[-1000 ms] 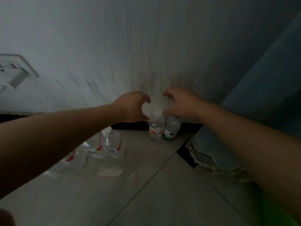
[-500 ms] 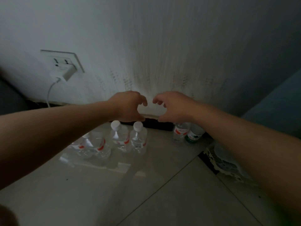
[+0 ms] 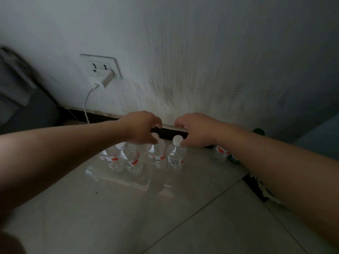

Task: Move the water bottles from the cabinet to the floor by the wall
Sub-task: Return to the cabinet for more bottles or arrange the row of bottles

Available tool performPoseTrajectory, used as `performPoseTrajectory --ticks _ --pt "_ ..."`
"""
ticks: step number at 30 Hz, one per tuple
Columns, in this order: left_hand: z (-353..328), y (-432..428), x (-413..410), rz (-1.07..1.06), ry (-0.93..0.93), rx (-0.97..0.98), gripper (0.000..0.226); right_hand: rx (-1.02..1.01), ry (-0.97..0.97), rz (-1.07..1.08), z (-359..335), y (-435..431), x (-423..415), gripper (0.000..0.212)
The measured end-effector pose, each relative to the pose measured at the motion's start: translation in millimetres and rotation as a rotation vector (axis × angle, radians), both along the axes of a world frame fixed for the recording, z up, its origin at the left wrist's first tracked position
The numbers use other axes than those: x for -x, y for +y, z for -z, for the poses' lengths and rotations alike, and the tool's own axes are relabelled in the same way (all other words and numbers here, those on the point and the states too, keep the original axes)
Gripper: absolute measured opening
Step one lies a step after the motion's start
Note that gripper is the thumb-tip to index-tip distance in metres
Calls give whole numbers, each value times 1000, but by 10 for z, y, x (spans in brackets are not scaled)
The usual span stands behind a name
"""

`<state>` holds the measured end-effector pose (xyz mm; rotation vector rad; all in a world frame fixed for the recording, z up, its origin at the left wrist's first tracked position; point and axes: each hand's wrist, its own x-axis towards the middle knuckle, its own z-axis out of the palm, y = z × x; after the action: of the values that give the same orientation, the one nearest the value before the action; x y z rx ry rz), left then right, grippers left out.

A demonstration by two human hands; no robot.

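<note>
On the floor (image 3: 165,217) by the wall (image 3: 201,52), four bottles (image 3: 175,158) stand upright in a row, with a fifth bottle (image 3: 219,154) further right, beside a green bottle (image 3: 233,159). The left hand (image 3: 145,127) is over the third one's top. The right hand (image 3: 196,129) has its thumb beside the fourth's white cap (image 3: 177,140). Both hands' fingers are loosely curled, and I cannot tell whether either grips. A charger (image 3: 105,79) sits in the socket (image 3: 110,63).
</note>
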<state>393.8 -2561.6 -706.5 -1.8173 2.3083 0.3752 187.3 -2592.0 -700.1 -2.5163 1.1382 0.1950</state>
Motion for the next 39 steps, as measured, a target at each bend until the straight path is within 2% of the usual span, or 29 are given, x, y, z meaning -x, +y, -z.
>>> performPoseTrajectory --ticks 5,17,26,39 --pt "79 26 -35 -3 6 -42 50 -18 29 -39 141 21 -101 50" --pt "229 -34 -11 -3 106 -92 26 -35 58 -50 328 -32 -149 30" --pt "251 -81 95 -13 173 -56 35 -59 13 9 320 -28 -31 24" --pt "211 -194 415 51 199 -28 30 -34 -34 152 230 -120 351 27"
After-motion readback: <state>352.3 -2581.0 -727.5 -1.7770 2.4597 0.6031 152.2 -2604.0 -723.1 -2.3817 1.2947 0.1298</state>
